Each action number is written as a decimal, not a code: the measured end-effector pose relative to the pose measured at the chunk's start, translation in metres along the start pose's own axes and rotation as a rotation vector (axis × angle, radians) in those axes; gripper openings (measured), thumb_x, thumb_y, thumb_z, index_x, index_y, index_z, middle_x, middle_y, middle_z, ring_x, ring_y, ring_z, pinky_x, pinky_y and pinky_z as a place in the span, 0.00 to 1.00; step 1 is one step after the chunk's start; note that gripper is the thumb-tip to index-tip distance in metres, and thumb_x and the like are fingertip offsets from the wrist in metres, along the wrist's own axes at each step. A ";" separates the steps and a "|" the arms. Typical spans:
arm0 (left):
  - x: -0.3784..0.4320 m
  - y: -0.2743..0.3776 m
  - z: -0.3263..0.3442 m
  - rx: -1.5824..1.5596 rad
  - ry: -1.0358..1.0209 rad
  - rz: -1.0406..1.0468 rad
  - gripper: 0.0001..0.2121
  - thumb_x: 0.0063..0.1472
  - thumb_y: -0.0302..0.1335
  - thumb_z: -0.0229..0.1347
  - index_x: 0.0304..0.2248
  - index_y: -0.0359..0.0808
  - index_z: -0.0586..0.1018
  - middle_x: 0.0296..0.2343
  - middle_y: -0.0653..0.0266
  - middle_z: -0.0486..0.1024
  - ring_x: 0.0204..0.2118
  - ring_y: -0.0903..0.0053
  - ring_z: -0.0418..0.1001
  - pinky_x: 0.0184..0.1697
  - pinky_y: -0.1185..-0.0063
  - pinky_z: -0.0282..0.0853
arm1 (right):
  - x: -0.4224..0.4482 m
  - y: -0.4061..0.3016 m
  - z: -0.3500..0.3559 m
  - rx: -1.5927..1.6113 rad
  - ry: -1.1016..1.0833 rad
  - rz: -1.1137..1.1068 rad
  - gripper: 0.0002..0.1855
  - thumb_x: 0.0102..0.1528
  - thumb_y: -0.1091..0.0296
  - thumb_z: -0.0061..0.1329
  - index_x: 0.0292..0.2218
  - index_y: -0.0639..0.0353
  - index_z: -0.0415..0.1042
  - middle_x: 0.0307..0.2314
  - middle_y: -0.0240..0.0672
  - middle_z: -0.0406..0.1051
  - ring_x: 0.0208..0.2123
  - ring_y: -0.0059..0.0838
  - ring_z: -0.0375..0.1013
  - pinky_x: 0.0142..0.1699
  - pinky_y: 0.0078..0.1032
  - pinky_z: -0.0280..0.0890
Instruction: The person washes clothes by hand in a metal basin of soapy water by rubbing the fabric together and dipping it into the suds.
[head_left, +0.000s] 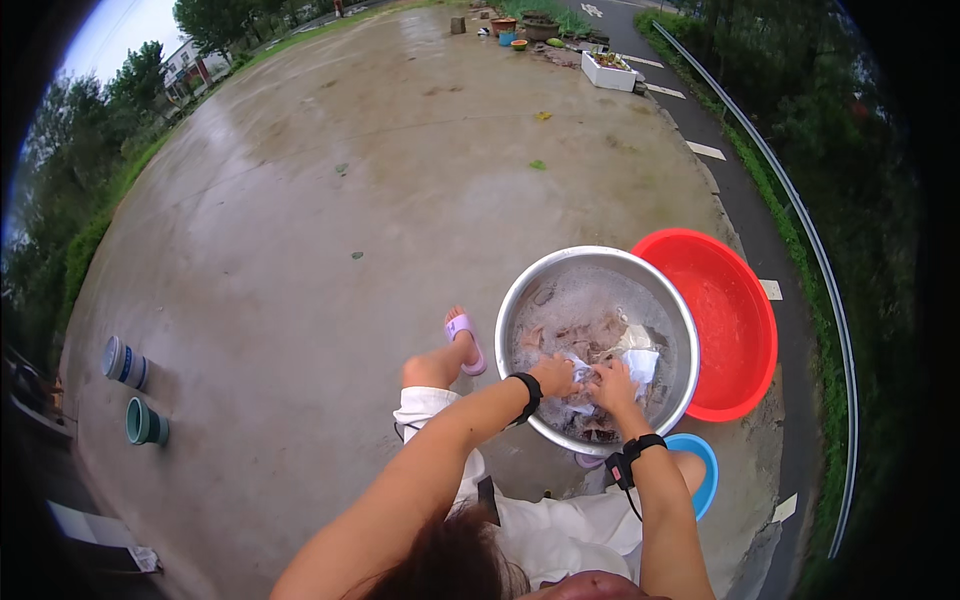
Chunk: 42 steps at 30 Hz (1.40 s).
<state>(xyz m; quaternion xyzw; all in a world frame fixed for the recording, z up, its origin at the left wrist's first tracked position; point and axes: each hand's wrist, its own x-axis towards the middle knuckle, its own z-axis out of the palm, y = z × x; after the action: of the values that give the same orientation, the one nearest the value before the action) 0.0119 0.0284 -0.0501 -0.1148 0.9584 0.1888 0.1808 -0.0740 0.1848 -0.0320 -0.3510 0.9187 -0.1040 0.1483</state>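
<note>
A wide metal basin (504, 330) of soapy, foamy water stands between my legs. Wet cloth (581, 337), brownish in colour, lies in the suds. Both hands are inside the basin, close together. My left hand (556, 376) grips one part of a white cloth (641, 364), and my right hand (615, 386) grips it just beside. The cloth's right part spreads out past my right hand. A pale cream cloth (634, 337) lies right behind it. My fingertips are partly hidden by cloth and foam. Each wrist wears a black band.
A red plastic basin (712, 315) holding water touches the metal one at the right. A blue basin (701, 472) sits by my right knee. On the wet concrete (300, 262) at far left are a white bucket (124, 364) and a green pot (146, 422). A guardrail (810, 217) edges the road.
</note>
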 end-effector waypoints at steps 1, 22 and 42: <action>-0.013 0.002 -0.020 -0.040 -0.084 0.022 0.38 0.55 0.57 0.53 0.52 0.30 0.69 0.48 0.40 0.67 0.47 0.50 0.71 0.51 0.63 0.66 | -0.009 -0.004 -0.005 0.076 -0.017 0.008 0.23 0.44 0.58 0.58 0.44 0.44 0.75 0.46 0.35 0.64 0.53 0.40 0.61 0.53 0.48 0.60; -0.002 0.013 -0.019 0.043 -0.315 -0.142 0.53 0.45 0.60 0.61 0.64 0.54 0.45 0.64 0.53 0.41 0.63 0.42 0.46 0.57 0.46 0.53 | 0.000 0.055 -0.002 0.164 -0.072 0.004 0.56 0.45 0.34 0.57 0.65 0.37 0.41 0.62 0.57 0.40 0.62 0.62 0.45 0.59 0.55 0.52; 0.038 -0.035 0.019 -0.354 -0.183 0.091 0.49 0.43 0.60 0.61 0.55 0.28 0.65 0.55 0.43 0.61 0.56 0.54 0.62 0.59 0.67 0.58 | 0.030 0.011 -0.020 0.079 -0.081 0.356 0.28 0.48 0.53 0.53 0.50 0.48 0.68 0.50 0.45 0.59 0.53 0.51 0.61 0.55 0.41 0.63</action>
<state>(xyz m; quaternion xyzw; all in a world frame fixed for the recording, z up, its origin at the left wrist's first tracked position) -0.0067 -0.0011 -0.0921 -0.0836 0.8941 0.3719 0.2352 -0.1092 0.1744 -0.0229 -0.1807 0.9548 -0.0976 0.2150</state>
